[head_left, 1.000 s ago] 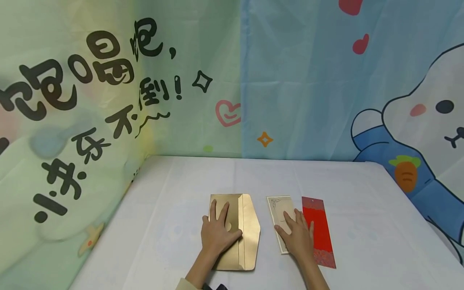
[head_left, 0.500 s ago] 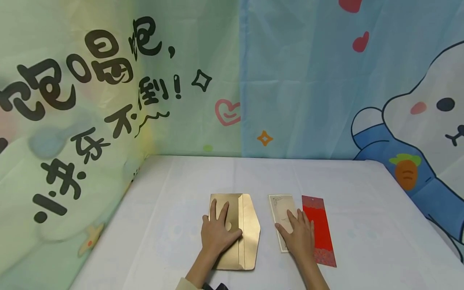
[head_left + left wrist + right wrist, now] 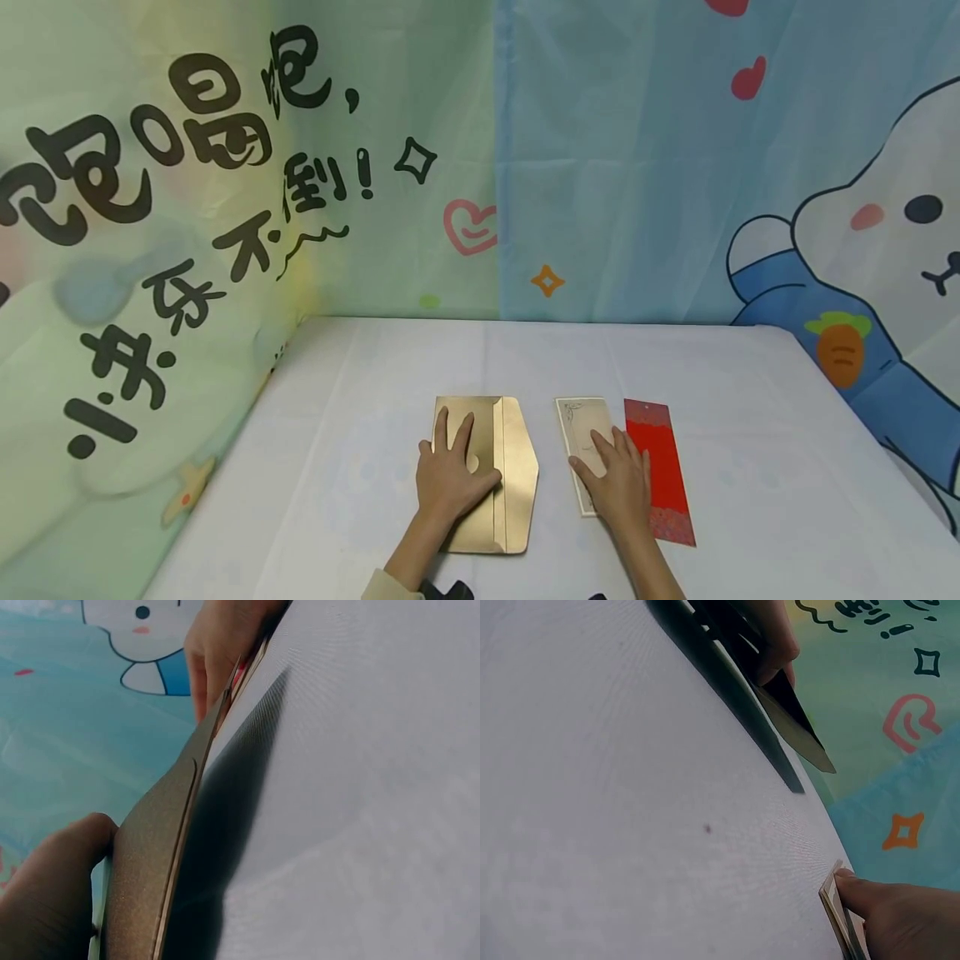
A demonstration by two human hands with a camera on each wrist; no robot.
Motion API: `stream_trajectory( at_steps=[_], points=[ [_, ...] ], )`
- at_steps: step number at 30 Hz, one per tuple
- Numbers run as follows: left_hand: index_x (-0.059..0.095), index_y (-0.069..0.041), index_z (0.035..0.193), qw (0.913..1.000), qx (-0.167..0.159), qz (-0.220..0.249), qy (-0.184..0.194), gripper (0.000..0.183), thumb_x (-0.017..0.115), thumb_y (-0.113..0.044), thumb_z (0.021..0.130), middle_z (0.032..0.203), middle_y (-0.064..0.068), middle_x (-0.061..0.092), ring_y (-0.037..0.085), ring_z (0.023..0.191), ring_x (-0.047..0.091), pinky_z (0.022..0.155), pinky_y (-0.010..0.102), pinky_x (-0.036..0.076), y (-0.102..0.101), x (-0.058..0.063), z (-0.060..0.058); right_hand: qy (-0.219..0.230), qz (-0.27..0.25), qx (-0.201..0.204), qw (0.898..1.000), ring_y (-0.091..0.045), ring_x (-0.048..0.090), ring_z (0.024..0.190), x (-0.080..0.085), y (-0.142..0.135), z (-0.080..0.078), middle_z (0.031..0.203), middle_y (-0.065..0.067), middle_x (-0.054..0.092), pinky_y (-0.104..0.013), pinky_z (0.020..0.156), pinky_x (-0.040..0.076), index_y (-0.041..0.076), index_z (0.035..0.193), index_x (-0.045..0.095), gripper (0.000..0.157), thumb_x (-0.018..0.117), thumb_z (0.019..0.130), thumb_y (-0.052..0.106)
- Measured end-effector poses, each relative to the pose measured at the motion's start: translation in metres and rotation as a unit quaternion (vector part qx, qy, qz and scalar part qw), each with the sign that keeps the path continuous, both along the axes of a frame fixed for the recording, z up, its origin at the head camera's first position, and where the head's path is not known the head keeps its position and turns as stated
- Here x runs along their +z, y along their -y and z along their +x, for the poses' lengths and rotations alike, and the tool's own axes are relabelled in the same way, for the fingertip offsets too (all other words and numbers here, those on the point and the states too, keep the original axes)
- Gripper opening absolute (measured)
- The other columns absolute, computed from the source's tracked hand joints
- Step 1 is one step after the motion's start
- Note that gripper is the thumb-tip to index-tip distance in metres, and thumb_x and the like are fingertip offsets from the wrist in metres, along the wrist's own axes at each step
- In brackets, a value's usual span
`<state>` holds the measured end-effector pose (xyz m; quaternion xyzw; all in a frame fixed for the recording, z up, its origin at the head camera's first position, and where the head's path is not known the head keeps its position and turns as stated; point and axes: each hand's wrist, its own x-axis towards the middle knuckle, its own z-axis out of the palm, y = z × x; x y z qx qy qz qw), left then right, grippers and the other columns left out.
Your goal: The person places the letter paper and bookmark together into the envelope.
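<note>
A gold envelope [image 3: 517,475] lies on the white table in the head view, its pointed flap spread out to the right. My left hand [image 3: 450,483] rests on it with fingers spread and thumb reaching across the flap's fold. Further right, my right hand [image 3: 618,483] rests on a cream card-like piece [image 3: 581,412] with a fine dark pattern at its top corner; the palm hides its lower part. In the right wrist view this piece shows layered edges [image 3: 832,907] beside the thumb. A long red paper envelope [image 3: 667,475] lies partly beneath the right hand's outer side.
A white cloth covers the table [image 3: 360,442]. Behind it hangs a printed fabric backdrop [image 3: 600,167] with black lettering and a cartoon animal. A dark object [image 3: 447,590] shows at the bottom edge near the left forearm.
The head view has tilted slightly, so everything sits a little higher in it. The cream piece and my right fingertips have shifted very slightly right. The left hand stays on the gold envelope.
</note>
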<state>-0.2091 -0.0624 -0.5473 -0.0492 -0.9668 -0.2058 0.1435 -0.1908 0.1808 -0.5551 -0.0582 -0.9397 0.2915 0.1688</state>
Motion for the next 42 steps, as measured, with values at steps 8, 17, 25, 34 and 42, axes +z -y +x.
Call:
stream_trajectory(
  at_steps=[8, 17, 25, 34, 42],
  points=[
    [0.04, -0.029, 0.14, 1.0, -0.002, -0.008, 0.003, 0.09, 0.062, -0.058, 0.057, 0.149, 0.009, 0.023, 0.026, 0.073, 0.04, 0.049, 0.025, 0.03, 0.0, 0.0, -0.001, 0.036, 0.022, 0.014, 0.999, -0.044, 0.025, 0.13, 0.005, 0.004, 0.001, 0.137, -0.03, 0.036, -0.06, 0.103, 0.003, 0.001, 0.127, 0.055, 0.058, 0.069, 0.078, 0.03],
    [0.041, -0.029, 0.14, 1.0, -0.001, -0.007, 0.003, 0.09, 0.061, -0.059, 0.057, 0.149, 0.009, 0.023, 0.026, 0.074, 0.04, 0.049, 0.025, 0.03, -0.001, -0.002, 0.001, 0.005, 0.018, 0.01, 1.0, -0.048, 0.025, 0.128, 0.007, 0.026, 0.007, 0.133, -0.034, 0.038, -0.064, 0.1, 0.008, 0.005, 0.118, 0.064, 0.049, 0.072, 0.074, 0.027],
    [0.041, -0.028, 0.14, 0.9999, 0.001, -0.009, 0.006, 0.089, 0.061, -0.058, 0.058, 0.149, 0.009, 0.023, 0.025, 0.073, 0.039, 0.048, 0.024, 0.029, -0.001, -0.002, 0.002, -0.044, -0.009, -0.05, 0.998, -0.046, 0.03, 0.124, 0.003, 0.039, 0.011, 0.13, -0.032, 0.042, -0.063, 0.1, 0.012, 0.003, 0.114, 0.065, 0.045, 0.075, 0.074, 0.02],
    [0.041, -0.029, 0.14, 0.9999, 0.002, -0.007, 0.012, 0.089, 0.062, -0.057, 0.058, 0.149, 0.008, 0.022, 0.025, 0.074, 0.038, 0.051, 0.025, 0.029, 0.001, -0.001, 0.002, -0.078, -0.049, -0.067, 0.993, -0.042, 0.036, 0.119, 0.0, 0.037, 0.008, 0.127, -0.027, 0.046, -0.059, 0.1, 0.017, 0.004, 0.108, 0.068, 0.037, 0.076, 0.073, 0.012],
    [0.043, -0.027, 0.139, 0.9999, -0.002, -0.008, -0.005, 0.088, 0.062, -0.057, 0.058, 0.148, 0.009, 0.023, 0.026, 0.072, 0.039, 0.051, 0.026, 0.03, 0.001, -0.001, 0.002, -0.07, -0.081, -0.081, 0.991, -0.042, 0.036, 0.118, 0.001, 0.038, 0.008, 0.128, -0.026, 0.046, -0.059, 0.1, 0.015, 0.003, 0.107, 0.069, 0.037, 0.077, 0.071, 0.01]
  ],
)
